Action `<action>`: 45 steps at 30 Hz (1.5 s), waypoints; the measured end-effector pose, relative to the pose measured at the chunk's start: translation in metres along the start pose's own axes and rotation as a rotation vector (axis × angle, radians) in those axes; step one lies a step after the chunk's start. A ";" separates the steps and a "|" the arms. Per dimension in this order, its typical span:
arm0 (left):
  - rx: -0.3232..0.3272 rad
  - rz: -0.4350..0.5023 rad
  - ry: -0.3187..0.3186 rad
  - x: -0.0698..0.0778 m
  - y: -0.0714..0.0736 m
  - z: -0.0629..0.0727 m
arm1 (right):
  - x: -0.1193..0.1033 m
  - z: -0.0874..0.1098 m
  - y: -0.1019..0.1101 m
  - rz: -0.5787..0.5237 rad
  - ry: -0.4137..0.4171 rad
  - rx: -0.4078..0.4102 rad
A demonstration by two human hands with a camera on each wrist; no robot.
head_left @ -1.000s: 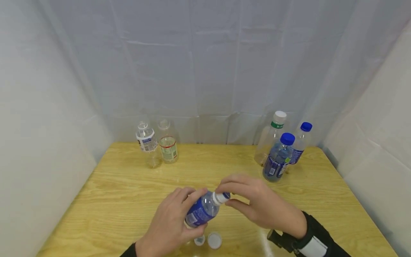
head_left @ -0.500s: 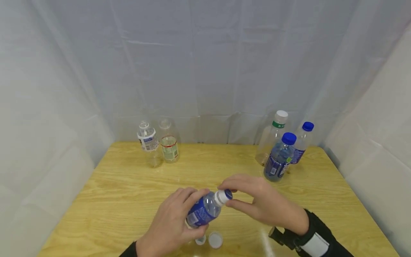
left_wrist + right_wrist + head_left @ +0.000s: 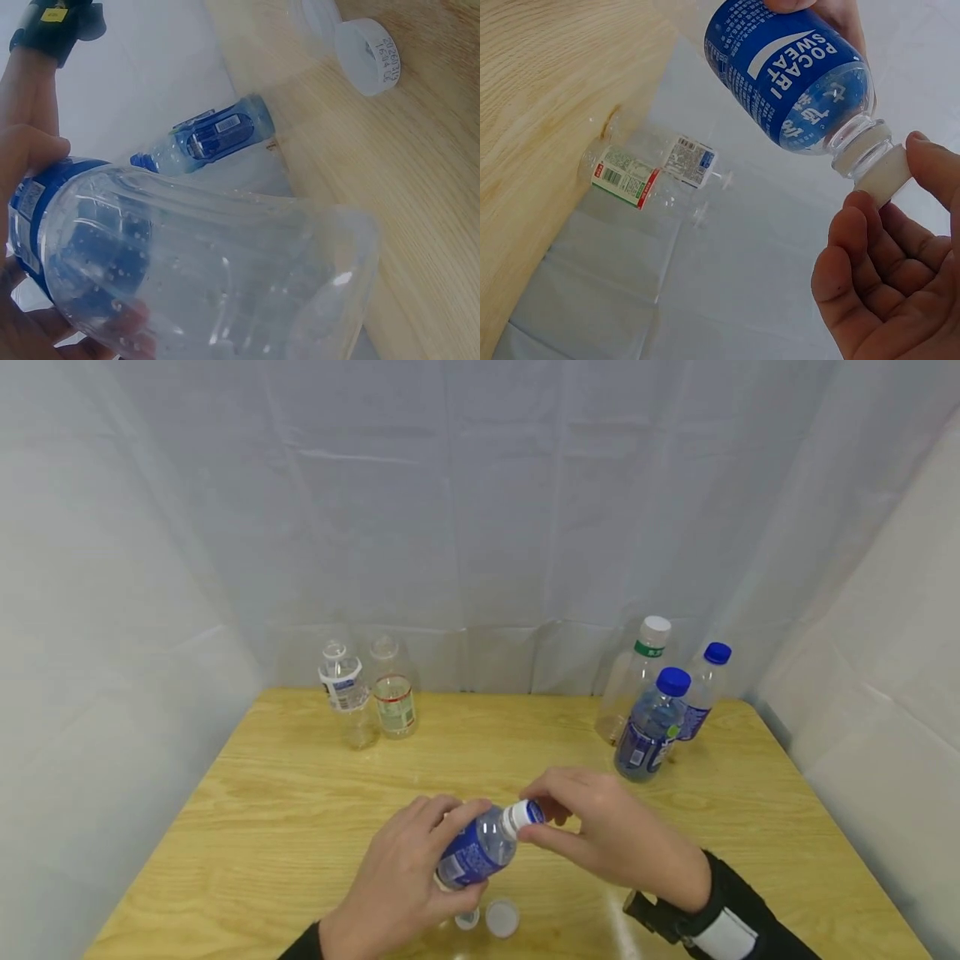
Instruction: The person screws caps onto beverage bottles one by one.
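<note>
My left hand (image 3: 405, 868) grips a clear plastic bottle (image 3: 474, 853) round its blue label, which reads "Pocari Sweat" in the right wrist view. The bottle leans, its neck pointing up and to the right. On that neck sits a white screw cap (image 3: 883, 174) with a blue top, a clear band of neck showing below it. My right hand (image 3: 607, 835) pinches this cap between thumb and forefinger, the other fingers curled underneath. In the left wrist view the bottle's bare lower part (image 3: 225, 255) looks see-through, with droplets inside.
Two white caps, one larger (image 3: 502, 918) and one smaller (image 3: 467, 920), lie on the wooden table (image 3: 300, 810) below the bottle. Two uncapped clear bottles, one white-labelled (image 3: 345, 693) and one green-labelled (image 3: 395, 706), stand back left. Three capped bottles, including a blue-capped one (image 3: 648, 735), stand back right.
My right hand's fingers have shifted round the cap, and the forefinger is now drawn in more. The left hand and the bottle have stayed nearly in place.
</note>
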State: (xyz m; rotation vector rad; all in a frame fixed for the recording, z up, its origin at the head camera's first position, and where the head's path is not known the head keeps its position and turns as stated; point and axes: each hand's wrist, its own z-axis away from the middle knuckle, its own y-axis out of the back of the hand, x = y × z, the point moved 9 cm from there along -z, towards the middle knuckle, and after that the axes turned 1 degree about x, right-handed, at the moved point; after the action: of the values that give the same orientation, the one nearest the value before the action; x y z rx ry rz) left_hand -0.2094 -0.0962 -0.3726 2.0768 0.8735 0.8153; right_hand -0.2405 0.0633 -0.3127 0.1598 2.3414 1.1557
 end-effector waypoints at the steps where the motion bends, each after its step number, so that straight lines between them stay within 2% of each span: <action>1: -0.004 -0.005 0.002 0.000 0.000 0.000 | 0.001 0.000 -0.001 0.008 -0.012 0.004; 12: 0.005 -0.078 -0.026 0.005 -0.001 0.000 | 0.005 -0.001 -0.004 0.189 -0.042 0.095; 18: 0.011 -0.093 -0.027 0.006 -0.001 -0.002 | 0.009 -0.001 -0.007 0.218 -0.052 0.093; 22: 0.008 -0.092 -0.018 0.005 -0.001 -0.002 | 0.009 0.002 -0.004 0.214 -0.019 0.108; 25: -0.012 -0.083 -0.001 0.003 -0.002 -0.002 | 0.007 0.004 0.002 0.144 0.007 0.082; 28: -0.033 -0.074 0.013 0.001 -0.003 -0.002 | 0.005 0.004 0.003 0.065 0.014 -0.001; 32: -0.040 -0.080 0.012 0.000 -0.003 -0.002 | 0.000 0.004 -0.001 0.032 0.036 -0.100; 35: -0.032 -0.083 -0.002 0.000 -0.003 -0.001 | -0.001 0.004 -0.005 0.023 0.042 -0.132; 41: -0.034 -0.087 -0.004 0.000 -0.005 0.000 | 0.004 0.002 -0.010 0.102 -0.034 -0.126; 45: -0.048 -0.075 -0.001 0.002 -0.007 0.000 | 0.008 0.002 -0.012 0.213 -0.060 -0.073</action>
State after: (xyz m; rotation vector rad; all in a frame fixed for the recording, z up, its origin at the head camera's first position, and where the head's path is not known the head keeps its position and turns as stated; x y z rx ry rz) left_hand -0.2101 -0.0914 -0.3776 1.9905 0.9177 0.7878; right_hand -0.2452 0.0599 -0.3261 0.4203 2.2678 1.3152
